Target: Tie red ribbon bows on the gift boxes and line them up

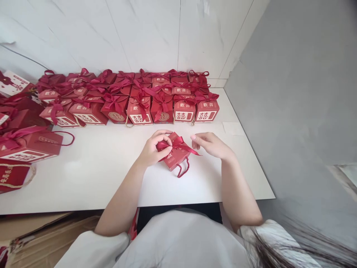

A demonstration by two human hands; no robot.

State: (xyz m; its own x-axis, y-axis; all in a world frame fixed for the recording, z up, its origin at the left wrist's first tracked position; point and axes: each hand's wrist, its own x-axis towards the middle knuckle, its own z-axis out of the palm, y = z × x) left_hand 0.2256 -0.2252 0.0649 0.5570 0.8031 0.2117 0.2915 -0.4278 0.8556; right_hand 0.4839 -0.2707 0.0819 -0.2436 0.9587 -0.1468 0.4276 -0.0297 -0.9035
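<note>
In the head view a small red gift box (173, 159) lies on the white table in front of me, turned at an angle. A shiny red ribbon (178, 142) is tied in a bow across it, one tail pointing right. A twisted red cord handle (184, 170) hangs off its near side. My left hand (156, 147) is at the box's left side, thumb and fingers closed on a loop of the bow. To the right of the box, my right hand (208, 144) hovers beside the ribbon tail, its fingers loosely curled and slightly apart, with nothing visible in them.
Several rows of red gift boxes (139, 113) with bows stand along the tiled wall. More boxes (41, 145) crowd the table's left side. A pale slip (233, 128) lies at the right. A grey wall (292, 93) borders that side; an open cardboard box (52, 242) is below left.
</note>
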